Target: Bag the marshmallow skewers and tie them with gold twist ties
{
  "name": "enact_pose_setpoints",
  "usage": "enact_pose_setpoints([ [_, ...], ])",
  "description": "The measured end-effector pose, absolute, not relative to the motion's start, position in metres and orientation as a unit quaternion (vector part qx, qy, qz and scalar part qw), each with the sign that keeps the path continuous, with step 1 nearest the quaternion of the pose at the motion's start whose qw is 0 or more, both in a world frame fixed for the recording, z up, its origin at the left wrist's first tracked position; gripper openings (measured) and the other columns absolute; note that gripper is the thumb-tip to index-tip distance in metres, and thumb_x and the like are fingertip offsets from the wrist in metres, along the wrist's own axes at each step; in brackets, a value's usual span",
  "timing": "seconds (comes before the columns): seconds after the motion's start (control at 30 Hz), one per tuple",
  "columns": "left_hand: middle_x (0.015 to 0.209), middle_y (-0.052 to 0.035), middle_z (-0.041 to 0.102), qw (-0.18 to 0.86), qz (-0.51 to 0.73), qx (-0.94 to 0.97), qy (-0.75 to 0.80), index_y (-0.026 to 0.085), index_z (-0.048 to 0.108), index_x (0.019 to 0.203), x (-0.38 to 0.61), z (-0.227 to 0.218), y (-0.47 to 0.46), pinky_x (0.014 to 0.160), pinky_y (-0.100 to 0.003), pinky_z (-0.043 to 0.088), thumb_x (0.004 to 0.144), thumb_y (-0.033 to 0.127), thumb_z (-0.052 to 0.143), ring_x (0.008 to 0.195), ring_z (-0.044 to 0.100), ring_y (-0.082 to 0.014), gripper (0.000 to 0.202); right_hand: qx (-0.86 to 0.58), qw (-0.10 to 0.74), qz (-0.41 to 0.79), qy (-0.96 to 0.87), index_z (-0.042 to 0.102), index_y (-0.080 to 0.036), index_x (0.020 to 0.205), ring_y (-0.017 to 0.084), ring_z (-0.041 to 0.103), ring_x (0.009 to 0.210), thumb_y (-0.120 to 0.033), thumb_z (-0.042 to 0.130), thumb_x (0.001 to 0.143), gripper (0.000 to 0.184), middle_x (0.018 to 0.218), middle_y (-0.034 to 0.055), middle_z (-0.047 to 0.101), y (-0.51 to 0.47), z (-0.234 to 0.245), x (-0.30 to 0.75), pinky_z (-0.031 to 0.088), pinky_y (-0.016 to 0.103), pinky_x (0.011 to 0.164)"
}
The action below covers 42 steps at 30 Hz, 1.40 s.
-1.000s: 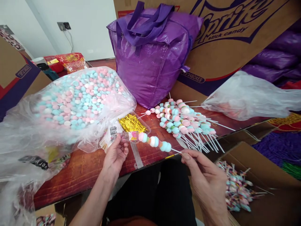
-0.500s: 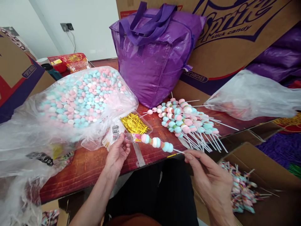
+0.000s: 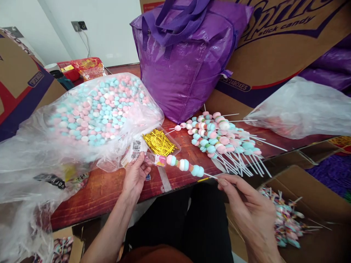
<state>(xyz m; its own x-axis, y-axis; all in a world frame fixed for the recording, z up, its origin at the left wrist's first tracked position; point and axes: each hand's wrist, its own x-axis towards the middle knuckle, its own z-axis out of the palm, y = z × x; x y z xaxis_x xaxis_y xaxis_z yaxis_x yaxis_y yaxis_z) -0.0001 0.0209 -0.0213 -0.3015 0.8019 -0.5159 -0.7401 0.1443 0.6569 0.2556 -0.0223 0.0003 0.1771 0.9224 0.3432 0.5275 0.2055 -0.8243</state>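
My right hand (image 3: 248,202) pinches the white stick of a marshmallow skewer (image 3: 184,165) strung with blue, white, pink and green-orange sweets. At its other end, my left hand (image 3: 137,175) is closed on a small clear plastic bag (image 3: 155,159) with pink and yellow print. The bag meets the skewer's tip; how far it covers the sweets I cannot tell. Just beyond, gold twist ties (image 3: 159,142) fill a clear tray. A stack of printed bags (image 3: 134,150) lies by my left fingers. Further right rests a pile of marshmallow skewers (image 3: 223,138), sticks mostly toward me.
A large clear bag of loose marshmallows (image 3: 101,109) covers the table's left. Behind stands a purple zipped bag (image 3: 181,69) against a large carton (image 3: 274,62). Low on the right, an open carton (image 3: 309,197) holds wrapped skewers (image 3: 289,219). A whitish plastic bag (image 3: 304,109) lies at right.
The camera view has shifted slightly, so the table things sit a little differently. Both hands keep their hold, and the skewer stays stretched between them almost unmoved.
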Motion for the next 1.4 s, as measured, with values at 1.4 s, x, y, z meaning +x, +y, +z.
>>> enact_pose_setpoints([
  [1.4,0.067,0.0016,0.068,0.534,0.707,0.050,0.461,0.016,0.061,0.077,0.004,-0.029,0.023,0.052,-0.021,0.049,0.059,0.039,0.090,0.057,0.064,-0.0111,0.041,-0.598,0.467,0.265,-0.596,0.070,-0.020,0.084,0.012,0.056,0.059,-0.033,0.060,0.092,0.018,0.065,-0.0018,0.059,-0.035,-0.022,0.233,0.047,0.021,0.059],
])
